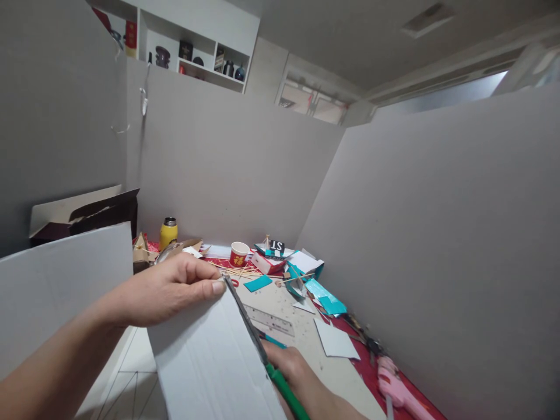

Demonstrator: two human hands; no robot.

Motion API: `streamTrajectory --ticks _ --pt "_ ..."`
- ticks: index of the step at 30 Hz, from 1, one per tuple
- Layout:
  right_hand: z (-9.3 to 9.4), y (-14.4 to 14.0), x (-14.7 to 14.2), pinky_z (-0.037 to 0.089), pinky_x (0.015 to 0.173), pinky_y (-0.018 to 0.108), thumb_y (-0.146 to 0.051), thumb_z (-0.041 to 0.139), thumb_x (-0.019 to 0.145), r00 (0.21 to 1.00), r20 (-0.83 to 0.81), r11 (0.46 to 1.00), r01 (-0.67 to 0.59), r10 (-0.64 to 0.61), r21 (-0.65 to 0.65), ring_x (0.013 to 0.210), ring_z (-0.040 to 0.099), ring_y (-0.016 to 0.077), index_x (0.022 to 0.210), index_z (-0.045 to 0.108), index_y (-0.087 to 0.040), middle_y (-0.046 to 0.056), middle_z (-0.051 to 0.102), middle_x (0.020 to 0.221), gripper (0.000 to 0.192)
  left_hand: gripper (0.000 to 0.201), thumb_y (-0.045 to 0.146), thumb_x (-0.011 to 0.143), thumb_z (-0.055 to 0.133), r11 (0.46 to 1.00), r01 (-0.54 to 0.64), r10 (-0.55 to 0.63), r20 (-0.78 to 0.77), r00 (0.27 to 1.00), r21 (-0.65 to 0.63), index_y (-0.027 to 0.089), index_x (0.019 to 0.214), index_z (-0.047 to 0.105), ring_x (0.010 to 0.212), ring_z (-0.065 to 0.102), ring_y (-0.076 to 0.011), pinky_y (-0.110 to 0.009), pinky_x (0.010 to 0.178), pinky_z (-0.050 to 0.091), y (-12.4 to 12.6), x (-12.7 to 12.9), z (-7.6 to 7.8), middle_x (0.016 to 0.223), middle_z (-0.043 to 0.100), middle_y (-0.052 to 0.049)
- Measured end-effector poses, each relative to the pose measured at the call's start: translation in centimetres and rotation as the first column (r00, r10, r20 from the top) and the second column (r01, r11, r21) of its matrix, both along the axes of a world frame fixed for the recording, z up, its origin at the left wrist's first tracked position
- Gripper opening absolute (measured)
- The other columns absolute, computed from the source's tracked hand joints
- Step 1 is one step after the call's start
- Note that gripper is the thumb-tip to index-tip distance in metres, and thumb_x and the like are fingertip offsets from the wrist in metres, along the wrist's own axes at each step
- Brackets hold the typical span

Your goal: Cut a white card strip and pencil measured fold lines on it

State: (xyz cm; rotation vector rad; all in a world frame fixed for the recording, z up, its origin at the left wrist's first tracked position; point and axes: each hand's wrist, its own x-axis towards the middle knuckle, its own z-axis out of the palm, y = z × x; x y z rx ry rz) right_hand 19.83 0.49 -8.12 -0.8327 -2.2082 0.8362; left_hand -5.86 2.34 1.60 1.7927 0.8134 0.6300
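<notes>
- The left hand (168, 289) is clamped on the top edge of a white card sheet (210, 364), thumb tip pressed to its upper corner, holding the sheet tilted up in front of the camera.
- The right hand (297, 376) sits low behind the sheet's right edge, closed around the green handle of a pair of scissors (262, 350); the long blades run up along that edge to the left thumb. The sheet hides most of the right fingers.
- The two hands are apart, one at the top of the sheet and one at its lower right.
- Beyond the blades a clear ruler (269, 319) lies on the surface (306, 344), with a small white card square (335, 340) near it and teal scraps (326, 297) farther back.
- A pink glue gun (400, 389) lies at the right edge, close to the grey partition wall.
- At the back stand a yellow flask (168, 232) and a red-and-white paper cup (239, 254), with thin wooden sticks (234, 270) scattered just in front of the cup.
- A large white board (61, 291) rises at the left, blocking the view of that side of the surface, with an open cardboard box (87, 213) behind it.
</notes>
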Motion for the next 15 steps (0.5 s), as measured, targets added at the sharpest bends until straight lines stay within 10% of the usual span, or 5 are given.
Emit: streamTrajectory --ticks 15 --pt "-0.50 0.40 0.45 0.050 0.069 0.026 -0.046 0.055 0.092 0.999 -0.013 0.999 -0.034 0.034 0.000 0.065 0.055 0.0162 0.082 0.063 -0.018 0.001 0.059 0.068 0.031 0.044 0.053 0.089 0.055 0.998 0.040 -0.037 0.045 0.998 -0.055 0.018 0.065 0.046 0.052 0.034 -0.0070 -0.020 0.047 0.027 0.65 -0.13 -0.55 0.060 0.039 0.006"
